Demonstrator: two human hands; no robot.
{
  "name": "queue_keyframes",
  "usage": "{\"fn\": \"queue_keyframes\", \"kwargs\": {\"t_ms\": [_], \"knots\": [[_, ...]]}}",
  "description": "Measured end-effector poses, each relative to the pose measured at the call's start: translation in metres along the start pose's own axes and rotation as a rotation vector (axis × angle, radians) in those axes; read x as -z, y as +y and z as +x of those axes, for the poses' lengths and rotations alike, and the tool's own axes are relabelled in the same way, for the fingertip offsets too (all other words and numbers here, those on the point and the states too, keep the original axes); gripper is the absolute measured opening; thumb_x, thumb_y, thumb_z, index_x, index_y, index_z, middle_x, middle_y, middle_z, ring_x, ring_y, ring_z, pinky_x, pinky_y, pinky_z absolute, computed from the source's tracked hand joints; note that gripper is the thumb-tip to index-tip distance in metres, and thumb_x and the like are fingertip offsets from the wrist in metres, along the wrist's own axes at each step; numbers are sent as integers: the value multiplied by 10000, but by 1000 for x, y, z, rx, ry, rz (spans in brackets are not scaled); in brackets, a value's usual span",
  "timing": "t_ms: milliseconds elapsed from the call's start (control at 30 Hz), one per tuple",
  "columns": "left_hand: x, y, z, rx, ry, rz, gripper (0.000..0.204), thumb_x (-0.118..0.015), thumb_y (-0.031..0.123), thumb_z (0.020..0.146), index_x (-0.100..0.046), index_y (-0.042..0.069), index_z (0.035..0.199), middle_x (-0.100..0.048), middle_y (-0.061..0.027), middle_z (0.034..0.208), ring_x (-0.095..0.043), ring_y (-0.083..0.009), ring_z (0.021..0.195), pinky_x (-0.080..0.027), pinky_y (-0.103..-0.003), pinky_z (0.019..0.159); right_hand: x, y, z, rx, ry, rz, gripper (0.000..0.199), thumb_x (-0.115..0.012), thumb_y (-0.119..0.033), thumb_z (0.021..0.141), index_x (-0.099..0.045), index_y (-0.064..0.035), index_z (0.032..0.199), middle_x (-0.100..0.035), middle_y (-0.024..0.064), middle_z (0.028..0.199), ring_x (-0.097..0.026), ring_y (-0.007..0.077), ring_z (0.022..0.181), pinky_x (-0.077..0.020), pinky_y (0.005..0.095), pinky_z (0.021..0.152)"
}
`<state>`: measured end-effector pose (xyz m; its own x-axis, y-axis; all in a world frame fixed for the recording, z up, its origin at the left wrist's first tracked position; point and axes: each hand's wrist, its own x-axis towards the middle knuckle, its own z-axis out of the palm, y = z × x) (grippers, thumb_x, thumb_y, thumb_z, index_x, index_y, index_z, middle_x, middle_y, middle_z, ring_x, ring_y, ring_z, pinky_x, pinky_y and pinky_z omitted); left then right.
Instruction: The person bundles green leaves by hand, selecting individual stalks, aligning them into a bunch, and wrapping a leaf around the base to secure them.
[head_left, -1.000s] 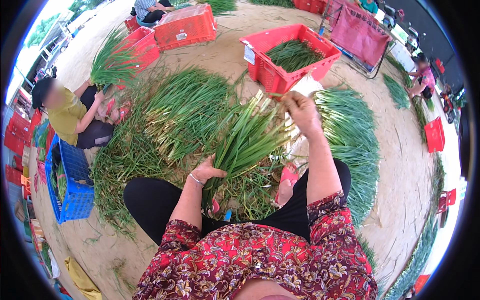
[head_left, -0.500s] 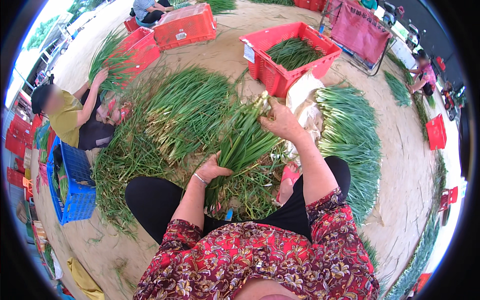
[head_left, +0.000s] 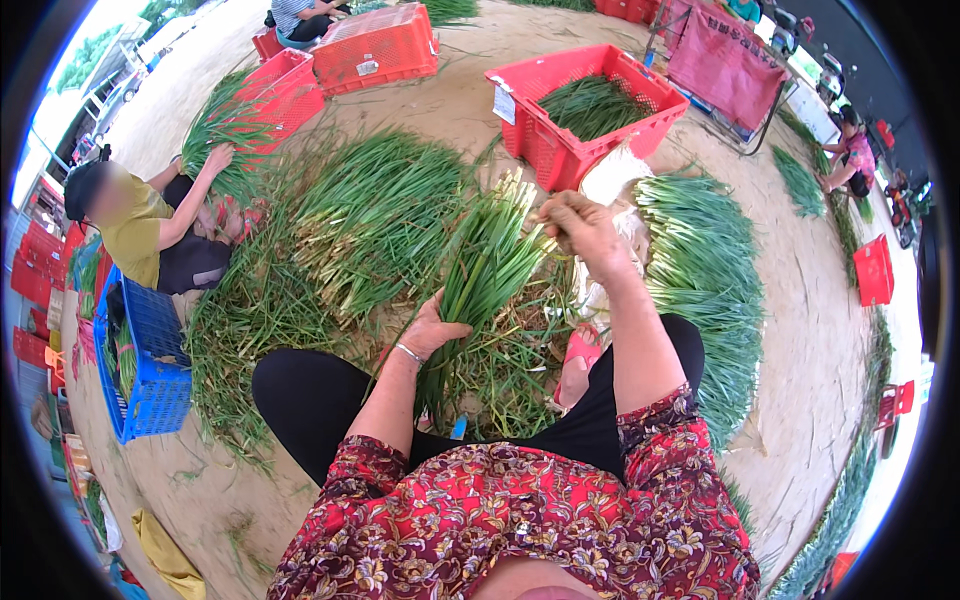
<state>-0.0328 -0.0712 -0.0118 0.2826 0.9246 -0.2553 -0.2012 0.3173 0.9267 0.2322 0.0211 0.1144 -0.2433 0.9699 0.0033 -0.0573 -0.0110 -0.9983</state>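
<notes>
A bunch of garlic chives stands slanted in front of me, its pale stalk ends fanned out at the top. My left hand is closed around the lower, leafy part, thumb across the front. At the right edge of the pale ends, my right hand is closed in a pinch. Whatever lies between its fingertips is too small to make out. Beyond the bunch lies a heap of untidy chives. To my right, neatly laid chives lie in a long row with their pale ends toward me.
A red crate with chives inside stands ahead, beside a white sack. Loose leaf scraps cover the ground between my knees and leftward. A blue crate stands at left, near a seated co-worker holding chives.
My right hand has shifted slightly right, off the bunch's tip. The pale stalk ends have spread from a tight cluster into a fan. My left hand keeps its grip.
</notes>
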Motion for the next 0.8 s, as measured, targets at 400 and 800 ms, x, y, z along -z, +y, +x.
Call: {"fn": "queue_keyframes", "kwargs": {"t_ms": [400,800], "knots": [[-21,-7,0,8,-1,53,727,-723,-81,675,-451,68,1332,-645,-22,1004,-622,-123,810,-520,-285,674,-2,40,19,-71,112,-228,186,-642,-220,912,-623,-37,885,-537,-36,673,-468,56,596,-377,224,529],[-5,-12,-7,42,-184,-241,979,-821,-37,642,-301,78,1463,-615,-77,1134,-633,-165,833,-548,-330,654,9,-4,11,-314,71,930,228,-502,-233,859,-424,-166,656,-265,-66,521,-231,90,443,-180,269,410]]}}
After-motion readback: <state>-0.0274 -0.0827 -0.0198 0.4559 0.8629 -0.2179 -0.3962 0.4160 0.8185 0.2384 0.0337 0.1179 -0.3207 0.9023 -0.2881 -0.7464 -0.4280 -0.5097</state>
